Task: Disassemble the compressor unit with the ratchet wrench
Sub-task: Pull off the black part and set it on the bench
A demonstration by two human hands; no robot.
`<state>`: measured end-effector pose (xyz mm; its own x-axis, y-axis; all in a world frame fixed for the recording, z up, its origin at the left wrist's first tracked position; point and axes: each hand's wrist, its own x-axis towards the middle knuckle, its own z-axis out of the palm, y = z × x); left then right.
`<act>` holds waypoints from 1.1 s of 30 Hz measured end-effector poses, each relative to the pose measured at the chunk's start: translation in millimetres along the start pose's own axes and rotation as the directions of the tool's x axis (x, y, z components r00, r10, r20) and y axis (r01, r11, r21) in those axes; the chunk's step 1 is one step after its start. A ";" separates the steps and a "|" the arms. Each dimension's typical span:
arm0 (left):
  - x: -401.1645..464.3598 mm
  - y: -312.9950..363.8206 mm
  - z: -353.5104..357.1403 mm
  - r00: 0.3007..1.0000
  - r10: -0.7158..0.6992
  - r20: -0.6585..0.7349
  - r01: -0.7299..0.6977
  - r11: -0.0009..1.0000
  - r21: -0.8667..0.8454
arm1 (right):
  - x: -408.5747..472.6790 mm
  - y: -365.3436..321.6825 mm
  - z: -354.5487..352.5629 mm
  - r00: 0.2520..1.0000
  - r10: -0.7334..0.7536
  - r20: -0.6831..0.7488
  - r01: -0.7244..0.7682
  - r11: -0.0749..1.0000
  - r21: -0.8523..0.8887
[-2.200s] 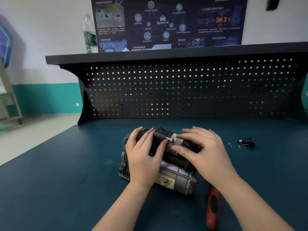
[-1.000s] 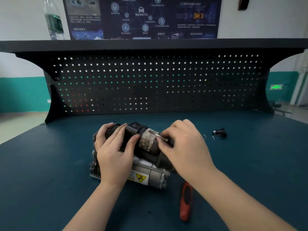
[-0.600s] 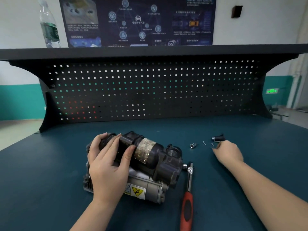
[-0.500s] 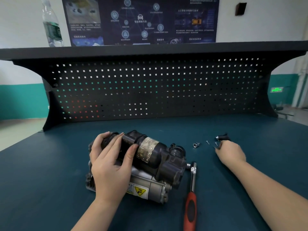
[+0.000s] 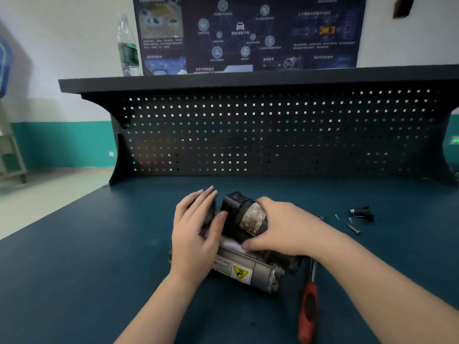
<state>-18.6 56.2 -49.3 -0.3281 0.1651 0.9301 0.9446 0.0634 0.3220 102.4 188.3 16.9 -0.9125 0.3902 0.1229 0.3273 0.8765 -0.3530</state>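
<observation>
A black-and-silver compressor unit [image 5: 244, 240], bearing a yellow warning label, lies on the dark teal workbench top [image 5: 87, 269] between the two hands. The left hand [image 5: 196, 234] rests on its left end with fingers nearly straight, while the right hand [image 5: 280, 228] curls over the black cylinder, grasping it. The red-handled ratchet wrench [image 5: 308, 306] lies untouched just right of the unit (loose small screws [image 5: 352, 228] and a black fitting [image 5: 361, 213] lie farther right).

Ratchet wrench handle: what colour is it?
Red with a black inset, on the ratchet wrench lying on the bench right of the compressor unit; head view.
</observation>
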 end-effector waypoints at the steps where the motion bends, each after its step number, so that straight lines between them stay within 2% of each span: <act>1: 2.7 -2.9 -9.1 1.000 0.000 0.030 0.001 0.999 -0.033 | 0.5 3.4 3.2 0.999 0.021 -0.027 -0.020 0.999 0.033; 2: 6.6 -5.5 -18.9 0.996 -0.010 0.093 0.015 0.998 -0.055 | 0.9 7.9 5.3 0.998 0.039 -0.039 -0.035 0.994 0.103; 4: 17.3 -10.0 -35.7 0.946 -0.031 0.322 0.037 0.999 -0.014 | 1.9 16.0 6.3 0.998 0.053 -0.040 -0.041 0.967 0.251; 5: 23.1 -11.9 -40.4 0.896 -0.033 0.442 -0.002 0.997 0.078 | 1.8 17.4 5.5 0.998 0.049 -0.038 -0.036 0.957 0.288; 7: 33.1 -12.9 -43.0 0.802 -0.024 0.597 -0.195 0.934 0.300 | 2.1 17.2 5.0 0.999 0.035 -0.036 -0.023 0.954 0.298; 9: 42.5 -9.9 -41.4 0.759 -0.019 0.651 -0.360 0.821 0.443 | 2.2 14.7 5.8 0.999 0.023 -0.039 -0.013 0.967 0.256; 12: 54.5 -1.8 -32.4 0.704 -0.033 0.709 -0.504 0.680 0.532 | 1.3 12.9 4.9 0.999 0.015 -0.035 -0.009 0.982 0.188; 15: 63.8 7.5 -19.4 0.635 -0.119 0.763 -0.552 0.621 0.556 | 0.8 12.1 4.4 1.000 0.006 -0.027 0.000 0.981 0.192; 17: 74.6 11.2 -12.3 0.563 -0.191 0.804 -0.568 0.618 0.544 | 0.9 12.0 3.4 1.000 0.006 -0.026 0.000 0.975 0.220; 20: 102.0 14.3 -6.2 0.419 -0.334 0.844 -0.481 0.707 0.518 | -1.8 20.4 3.7 0.998 0.036 -0.045 -0.016 0.927 0.374; 21: 111.1 15.0 -4.5 0.402 -0.361 0.842 -0.418 0.745 0.519 | -3.7 26.0 5.2 0.995 0.070 -0.069 -0.029 0.882 0.470; 24: 121.6 11.5 3.6 0.429 -0.377 0.821 -0.259 0.819 0.512 | -7.4 45.4 9.4 0.960 0.236 -0.149 -0.042 0.652 0.757; 25: 119.5 8.9 6.6 0.419 -0.395 0.818 -0.218 0.830 0.513 | -6.4 52.6 7.6 0.944 0.294 -0.150 -0.046 0.567 0.823; 28: 109.3 -1.2 11.6 0.391 -0.476 0.788 0.005 0.857 0.516 | 5.1 78.7 -9.6 0.908 0.407 -0.099 -0.070 0.381 0.922; 30: 107.7 -6.0 11.5 0.398 -0.499 0.770 0.140 0.863 0.486 | 20.5 99.9 -27.0 0.890 0.449 -0.077 -0.099 0.357 0.929; 33: 108.4 -7.1 13.1 0.399 -0.500 0.769 0.156 0.863 0.480 | 54.0 135.3 -51.9 0.854 0.505 -0.125 -0.126 0.434 0.892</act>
<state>-60.9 86.5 46.9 -0.6077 0.7907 0.0740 0.7612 0.5533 0.3383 110.2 342.6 23.9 -0.5835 0.8110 0.0426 0.0377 0.0794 -0.9961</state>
